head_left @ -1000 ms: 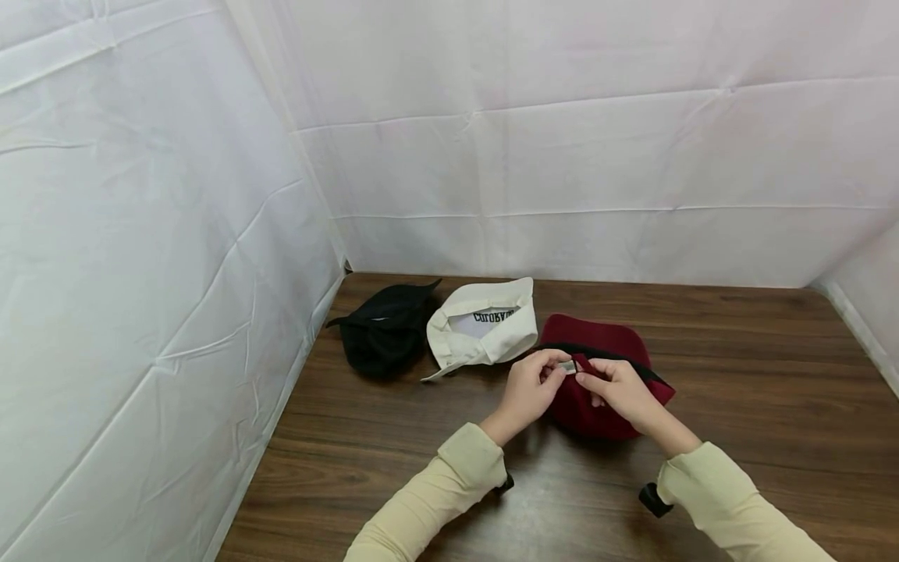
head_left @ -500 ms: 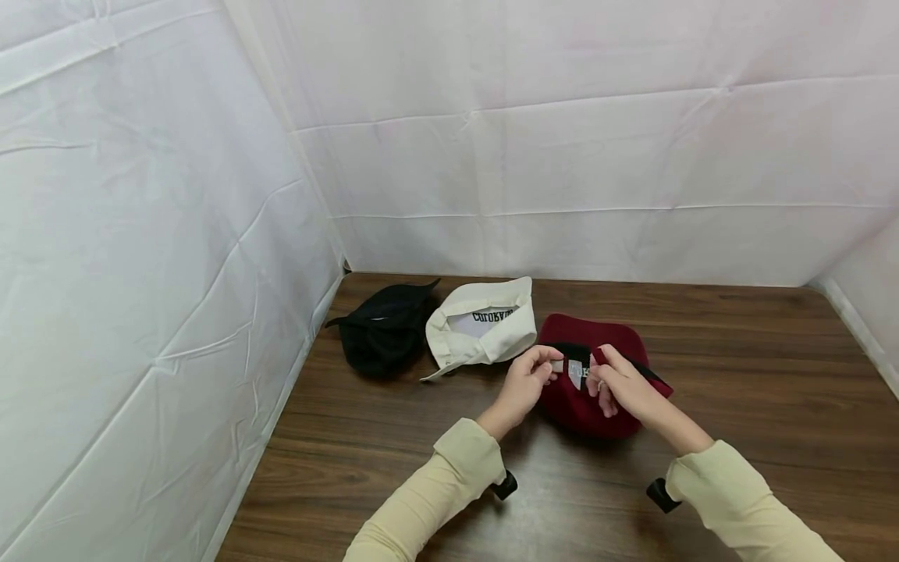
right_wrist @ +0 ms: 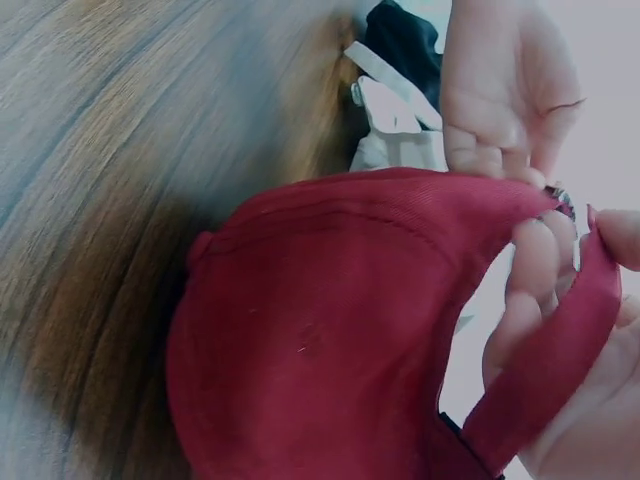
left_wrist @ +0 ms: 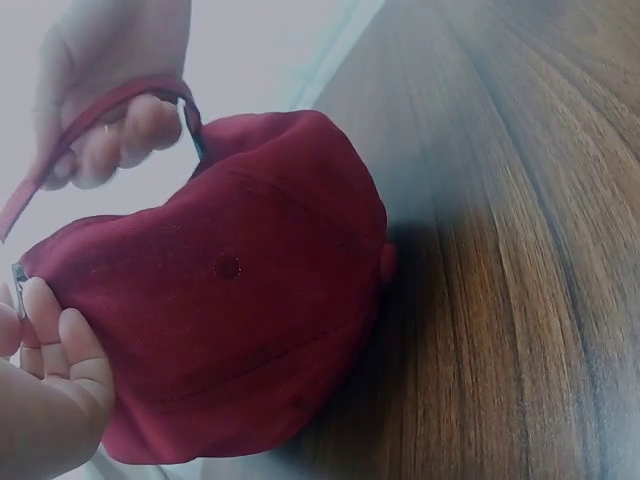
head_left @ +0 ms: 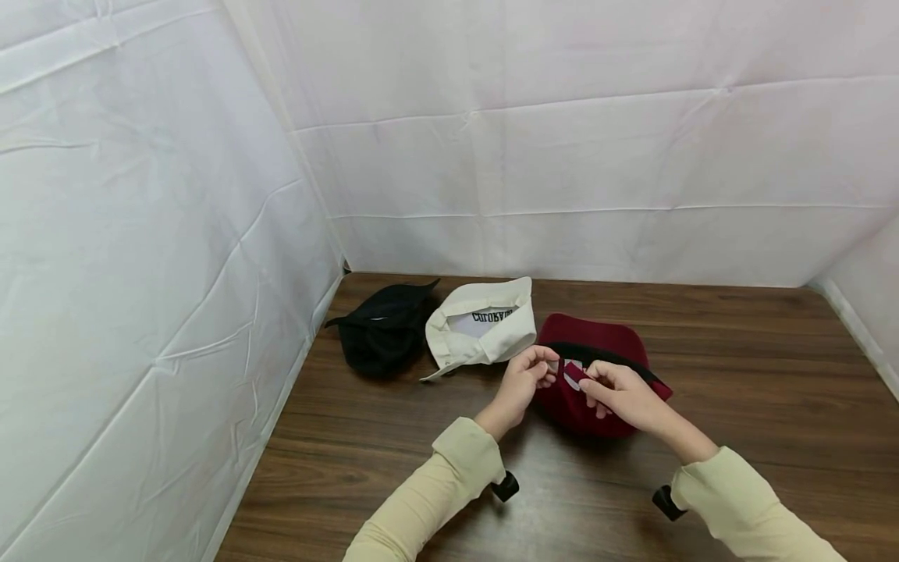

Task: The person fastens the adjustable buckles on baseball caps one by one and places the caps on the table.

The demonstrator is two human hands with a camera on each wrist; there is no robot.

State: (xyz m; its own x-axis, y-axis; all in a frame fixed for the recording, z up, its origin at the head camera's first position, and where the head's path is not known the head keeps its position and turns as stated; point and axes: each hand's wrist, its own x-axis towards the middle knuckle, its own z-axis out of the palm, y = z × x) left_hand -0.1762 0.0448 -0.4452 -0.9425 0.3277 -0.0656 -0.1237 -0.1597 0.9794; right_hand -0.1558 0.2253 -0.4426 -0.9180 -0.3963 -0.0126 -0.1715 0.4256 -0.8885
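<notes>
A dark red cap (head_left: pixel 586 414) lies crown toward me on the table, its black inner band showing. My left hand (head_left: pixel 518 384) pinches the cap's small metal buckle (left_wrist: pixel 18 288) at the left side of the back opening. Between the thumb and fingers of my right hand (head_left: pixel 618 394) is the cap's red strap (right_wrist: pixel 560 360). Its loose end points toward the buckle, with a gap between them in the right wrist view. The strap bows across the right fingers. Through the back opening a pale label (head_left: pixel 572 382) shows in part.
A white cap (head_left: pixel 449 328) with lettering inside lies left of the red one, and a black cap (head_left: pixel 386 332) lies beyond it. White cloth walls (head_left: pixel 562 156) border the wooden table (head_left: pixel 758 375) at the back and sides.
My right hand has drawn the strap away from the buckle, up and right, then come back lower with its end toward the buckle. The left hand has shifted slightly left.
</notes>
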